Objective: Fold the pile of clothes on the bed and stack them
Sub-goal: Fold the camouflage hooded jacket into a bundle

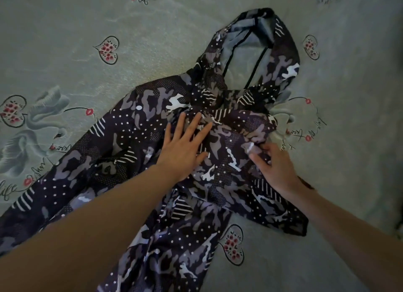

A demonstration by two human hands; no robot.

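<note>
A hooded jacket with a dark camouflage print of dots, stripes and grey patches lies spread on the bed; it fills the middle of the view, its hood pointing toward one o'clock with the pale lining showing; one sleeve runs out flat toward eight o'clock, and the body trails off toward six o'clock at the bottom edge. The left hand lies flat on the chest of the jacket near the centre, fingers straight and spread, pressing the cloth and holding nothing; the right hand, just toward three o'clock of it, has its grip closed on a bunched fold of the jacket's near side, thumb and fingers pinching the cloth; the folded-over part of that side lies toward four o'clock. The bed's cover is pale green, printed with swans, hearts of red flowers and looping script.
</note>
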